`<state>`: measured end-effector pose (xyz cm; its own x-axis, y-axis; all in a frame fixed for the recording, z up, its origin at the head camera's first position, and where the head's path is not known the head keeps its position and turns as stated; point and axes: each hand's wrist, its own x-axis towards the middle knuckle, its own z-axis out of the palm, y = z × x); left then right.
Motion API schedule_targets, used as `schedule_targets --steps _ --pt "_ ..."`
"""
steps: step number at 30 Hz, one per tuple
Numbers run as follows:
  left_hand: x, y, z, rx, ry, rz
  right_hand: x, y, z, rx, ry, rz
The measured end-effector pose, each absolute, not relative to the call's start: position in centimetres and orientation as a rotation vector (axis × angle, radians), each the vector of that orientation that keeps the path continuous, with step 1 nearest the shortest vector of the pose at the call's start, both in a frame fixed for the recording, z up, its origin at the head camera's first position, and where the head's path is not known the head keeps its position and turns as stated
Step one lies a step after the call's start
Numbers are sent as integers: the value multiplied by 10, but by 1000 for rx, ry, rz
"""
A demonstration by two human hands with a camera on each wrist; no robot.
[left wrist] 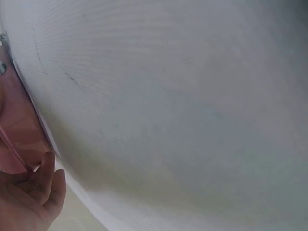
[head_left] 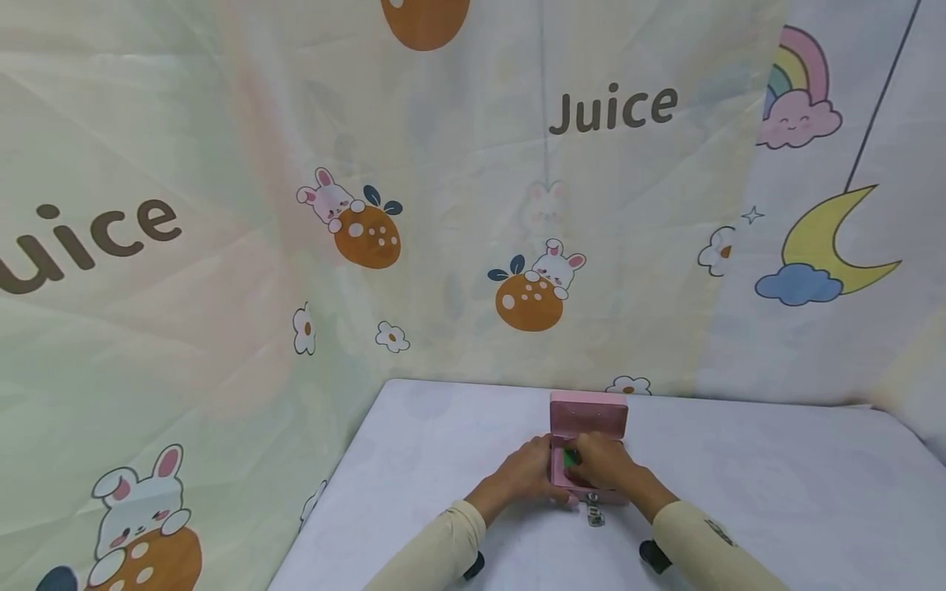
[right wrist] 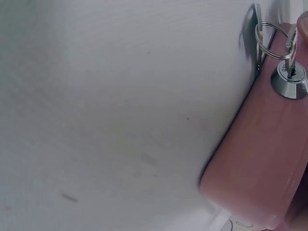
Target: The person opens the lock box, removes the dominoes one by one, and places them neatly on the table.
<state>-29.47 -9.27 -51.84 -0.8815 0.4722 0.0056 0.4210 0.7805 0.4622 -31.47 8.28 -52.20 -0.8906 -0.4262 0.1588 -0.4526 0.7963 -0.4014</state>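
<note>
A pink metal cash box (head_left: pixel 589 417) stands on the white table with its lid raised. My left hand (head_left: pixel 526 469) holds the box by its left side, its thumb near the front left corner. In the left wrist view, the fingers of that hand (left wrist: pixel 36 192) bend against the pink wall. Reaching down into the box, my right hand (head_left: pixel 602 460) has its fingers curled about a small green thing (head_left: pixel 569 458), mostly hidden by the hand and too small to name. Keys on a ring (right wrist: pixel 274 41) hang from the round lock (right wrist: pixel 290 79) at the box's front.
The white table (head_left: pixel 443 435) extends to both sides of the box. Behind it hangs a printed cloth (head_left: pixel 458 205) with rabbits, oranges and the word Juice. Black straps (head_left: pixel 654 556) show under the sleeves.
</note>
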Motion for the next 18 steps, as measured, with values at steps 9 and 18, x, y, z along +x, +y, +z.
schedule_targets --steps 9,18 --pt "-297 -92 -521 689 2874 670 -308 77 -519 762 -2932 739" --pt "-296 -93 -522 671 2881 622 -303 68 -519 758 -2965 725"
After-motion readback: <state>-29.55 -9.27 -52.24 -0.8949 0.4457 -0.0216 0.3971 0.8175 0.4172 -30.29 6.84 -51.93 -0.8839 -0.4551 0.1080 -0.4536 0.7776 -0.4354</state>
